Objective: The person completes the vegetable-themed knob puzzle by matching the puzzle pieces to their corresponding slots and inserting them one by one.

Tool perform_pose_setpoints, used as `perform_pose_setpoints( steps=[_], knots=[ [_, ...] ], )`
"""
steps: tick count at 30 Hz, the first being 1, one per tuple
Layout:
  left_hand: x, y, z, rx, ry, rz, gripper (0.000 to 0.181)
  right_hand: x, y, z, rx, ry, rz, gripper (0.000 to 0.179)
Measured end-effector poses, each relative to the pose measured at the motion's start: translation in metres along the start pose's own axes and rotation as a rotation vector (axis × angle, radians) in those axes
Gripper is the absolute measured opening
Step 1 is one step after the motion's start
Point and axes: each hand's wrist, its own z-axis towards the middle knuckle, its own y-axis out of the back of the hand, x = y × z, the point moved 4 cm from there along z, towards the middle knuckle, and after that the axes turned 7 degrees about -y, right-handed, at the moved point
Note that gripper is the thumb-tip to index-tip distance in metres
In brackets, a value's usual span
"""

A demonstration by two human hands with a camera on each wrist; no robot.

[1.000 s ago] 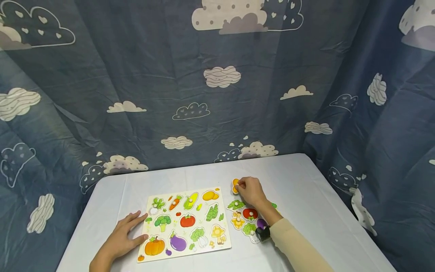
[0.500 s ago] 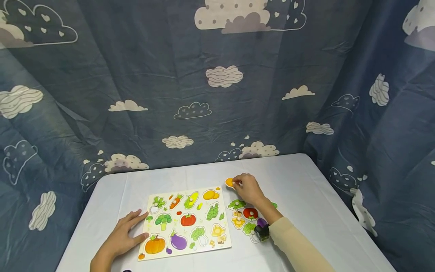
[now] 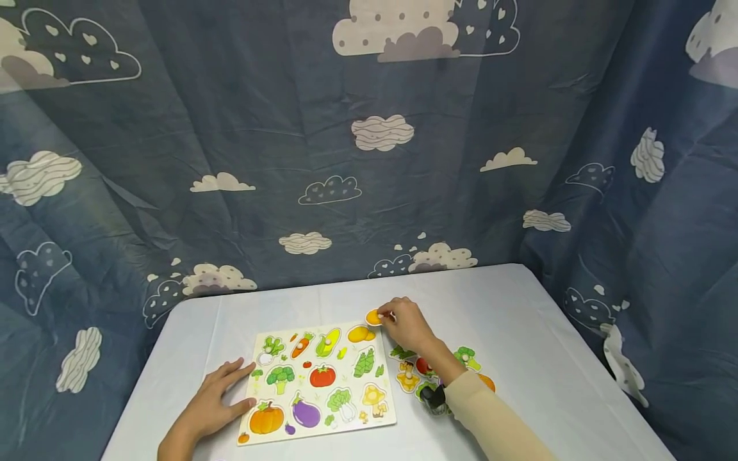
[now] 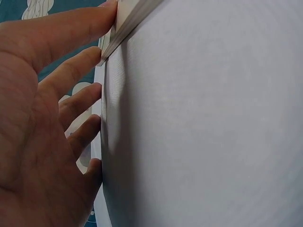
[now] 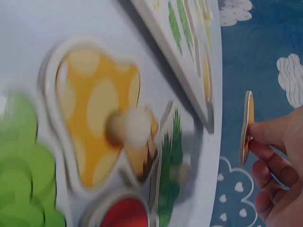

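Right hand grip pinched closed on the orange piece, held at the puzzle board's far-right corner; fingers cover part of it, can't tell clearance. Forearm hides some loose pieces. Tomato piece cut off in right-wrist view. Left hand spread, nothing held, thumb on board's left edge. Worktop runs wide rightward.

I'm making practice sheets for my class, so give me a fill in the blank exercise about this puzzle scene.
The right hand holds the yellow-orange piece near the board's far ____ corner.
The left hand touches the board's ____ edge.
On the board, the purple eggplant is pictured between the white-stemmed greens and the orange ____.
Just right of the board's broccoli is a red ____.

Missing words: right; left; pumpkin; tomato.
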Motion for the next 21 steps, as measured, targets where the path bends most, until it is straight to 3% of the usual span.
perform_pose_setpoints(
  steps=[9, 21],
  knots=[
    [-0.001, 0.001, 0.000, -0.005, 0.015, 0.003, 0.079, 0.023, -0.015, 0.000, 0.045, 0.053, 0.020, 0.014],
    [-0.002, -0.001, 0.001, 0.004, 0.019, 0.009, 0.080, 0.026, -0.036, -0.003, 0.094, 0.053, 0.022, 0.015]
  ],
)
